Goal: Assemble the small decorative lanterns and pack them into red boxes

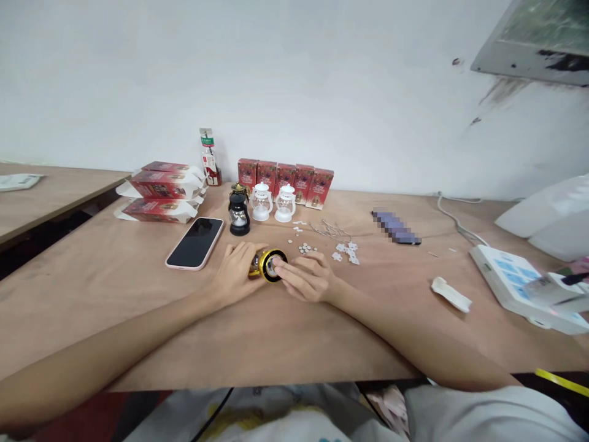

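A gold lantern (256,264) lies on its side in my left hand (236,270), its round black-and-gold base turned toward my right. The fingertips of my right hand (310,276) press on the middle of that base; whether they pinch something small there is hidden. Behind my hands stand a black lantern (239,216), a bronze-topped lantern partly behind it, and two white lanterns (262,202). Small round silvery discs (305,248) lie just beyond my right hand, with white flat pieces (347,250) and thin wire handles (331,231) near them.
Several red boxes (286,178) stand along the wall. Opened red boxes (161,193) are stacked at left, near a bottle (210,162). A phone (196,244) lies left, a blurred purple object (396,227) right. A white power strip (524,285) sits at far right.
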`<act>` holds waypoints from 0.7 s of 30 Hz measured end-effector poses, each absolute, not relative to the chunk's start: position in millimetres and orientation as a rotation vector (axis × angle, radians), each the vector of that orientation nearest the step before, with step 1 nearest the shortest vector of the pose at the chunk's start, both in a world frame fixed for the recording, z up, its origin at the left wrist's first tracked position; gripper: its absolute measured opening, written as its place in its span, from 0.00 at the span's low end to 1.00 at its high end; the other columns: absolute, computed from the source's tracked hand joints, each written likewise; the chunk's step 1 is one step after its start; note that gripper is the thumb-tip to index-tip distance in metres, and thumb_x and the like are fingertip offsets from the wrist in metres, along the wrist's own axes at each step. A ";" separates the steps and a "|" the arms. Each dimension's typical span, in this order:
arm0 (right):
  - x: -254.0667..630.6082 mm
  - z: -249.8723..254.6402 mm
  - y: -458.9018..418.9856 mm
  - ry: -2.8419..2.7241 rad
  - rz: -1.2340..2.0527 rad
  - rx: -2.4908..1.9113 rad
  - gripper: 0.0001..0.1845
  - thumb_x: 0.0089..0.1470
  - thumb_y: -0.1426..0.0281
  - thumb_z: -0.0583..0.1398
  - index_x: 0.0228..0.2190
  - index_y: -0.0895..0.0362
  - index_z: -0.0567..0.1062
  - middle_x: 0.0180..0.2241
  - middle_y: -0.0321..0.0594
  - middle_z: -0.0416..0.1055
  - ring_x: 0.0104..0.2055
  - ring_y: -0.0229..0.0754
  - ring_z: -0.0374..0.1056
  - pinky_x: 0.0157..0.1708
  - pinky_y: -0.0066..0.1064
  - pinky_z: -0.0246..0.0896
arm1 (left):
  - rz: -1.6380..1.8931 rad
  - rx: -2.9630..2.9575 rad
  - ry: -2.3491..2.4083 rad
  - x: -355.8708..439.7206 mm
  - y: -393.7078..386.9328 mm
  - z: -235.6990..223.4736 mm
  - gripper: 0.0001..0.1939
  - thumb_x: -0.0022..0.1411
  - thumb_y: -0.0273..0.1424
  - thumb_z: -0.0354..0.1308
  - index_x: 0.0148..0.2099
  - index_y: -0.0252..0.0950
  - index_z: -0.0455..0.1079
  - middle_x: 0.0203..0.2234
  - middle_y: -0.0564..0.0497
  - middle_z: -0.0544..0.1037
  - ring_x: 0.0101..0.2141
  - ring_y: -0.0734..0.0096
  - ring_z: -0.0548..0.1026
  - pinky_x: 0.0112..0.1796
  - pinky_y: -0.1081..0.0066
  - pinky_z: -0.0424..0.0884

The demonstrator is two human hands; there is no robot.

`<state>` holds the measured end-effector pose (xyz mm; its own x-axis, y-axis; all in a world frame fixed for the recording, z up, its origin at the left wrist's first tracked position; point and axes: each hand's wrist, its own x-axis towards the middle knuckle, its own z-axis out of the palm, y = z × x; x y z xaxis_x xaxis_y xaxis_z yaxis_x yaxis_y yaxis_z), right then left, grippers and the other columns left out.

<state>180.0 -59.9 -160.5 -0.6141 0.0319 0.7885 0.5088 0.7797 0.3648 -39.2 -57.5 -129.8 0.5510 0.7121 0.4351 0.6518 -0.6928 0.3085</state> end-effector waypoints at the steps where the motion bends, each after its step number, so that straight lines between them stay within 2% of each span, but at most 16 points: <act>1: 181.8 -163.4 -58.3 -2.185 -0.693 -0.438 0.18 0.57 0.70 0.56 0.49 0.44 0.68 0.45 0.31 0.77 0.38 0.38 0.68 0.41 0.34 0.60 | 0.823 2.661 1.179 -39.3 -57.7 -129.6 0.22 0.57 0.38 0.55 0.52 0.36 0.61 0.47 0.44 0.74 0.47 0.56 0.71 0.44 0.61 0.60; 4: 188.8 -168.3 -52.5 -2.229 -0.593 -0.575 0.15 0.57 0.67 0.54 0.47 0.44 0.69 0.43 0.33 0.77 0.40 0.39 0.69 0.44 0.36 0.60 | 0.824 2.651 1.178 -39.5 -57.9 -129.3 0.22 0.56 0.38 0.56 0.52 0.36 0.61 0.47 0.44 0.74 0.47 0.55 0.71 0.45 0.59 0.61; 6: 195.5 -166.8 -46.7 -2.146 -0.620 -0.704 0.13 0.57 0.67 0.53 0.44 0.48 0.70 0.42 0.38 0.77 0.41 0.41 0.69 0.45 0.38 0.59 | 0.831 2.645 1.182 -39.5 -57.6 -129.7 0.22 0.56 0.37 0.57 0.52 0.36 0.60 0.47 0.44 0.74 0.47 0.54 0.71 0.45 0.58 0.62; 10: 213.3 -154.8 -30.3 -2.039 -0.704 -1.093 0.12 0.58 0.72 0.51 0.39 0.57 0.73 0.40 0.46 0.76 0.43 0.47 0.68 0.44 0.40 0.56 | 0.898 2.584 1.248 -39.5 -56.3 -131.9 0.26 0.52 0.33 0.58 0.53 0.37 0.58 0.48 0.44 0.73 0.49 0.53 0.71 0.47 0.56 0.64; 14: 228.4 -141.5 -19.8 -2.082 -0.624 -1.631 0.13 0.56 0.75 0.50 0.37 0.62 0.74 0.38 0.51 0.76 0.43 0.51 0.67 0.42 0.39 0.55 | 1.026 2.492 1.258 -40.6 -56.6 -134.5 0.28 0.51 0.33 0.59 0.53 0.37 0.56 0.47 0.44 0.74 0.49 0.53 0.72 0.48 0.54 0.67; 18: 235.3 -123.3 -28.0 -2.181 -0.551 -1.860 0.13 0.56 0.74 0.51 0.40 0.63 0.74 0.41 0.51 0.75 0.44 0.51 0.68 0.42 0.37 0.55 | 1.072 2.392 1.222 -42.1 -57.4 -136.1 0.25 0.53 0.36 0.59 0.51 0.37 0.56 0.46 0.44 0.74 0.46 0.54 0.74 0.44 0.56 0.72; 21: 238.0 -106.7 -43.5 -2.301 -0.482 -1.933 0.11 0.52 0.76 0.55 0.36 0.60 0.76 0.37 0.51 0.76 0.39 0.50 0.71 0.35 0.35 0.57 | 1.077 2.386 1.174 -41.9 -57.5 -136.5 0.24 0.53 0.34 0.59 0.50 0.39 0.57 0.46 0.45 0.73 0.47 0.56 0.74 0.45 0.56 0.73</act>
<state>238.0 -43.5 -106.7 -0.1905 0.9424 0.2748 0.9735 0.1454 0.1763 -41.9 -57.5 -136.5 0.3948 0.7690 0.5027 0.5668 -0.6345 0.5255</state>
